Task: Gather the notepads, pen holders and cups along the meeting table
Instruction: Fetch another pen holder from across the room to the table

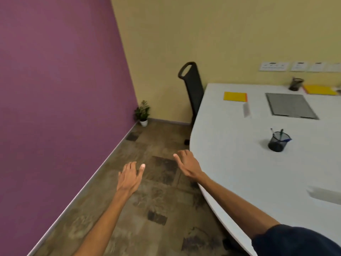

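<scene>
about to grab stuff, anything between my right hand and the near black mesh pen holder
Nothing visible: only bare white table top lies between the open right hand at the table's edge and the black mesh pen holder.

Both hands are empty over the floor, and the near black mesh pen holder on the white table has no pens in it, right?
Not quite. The head view shows pens standing in the near black mesh pen holder on the white table. Left hand and right hand are empty.

I see a purple wall (60,89) left, a white table (239,172) right, yellow notepads (235,96) far, a black mesh pen holder (278,142) nearer.
</scene>
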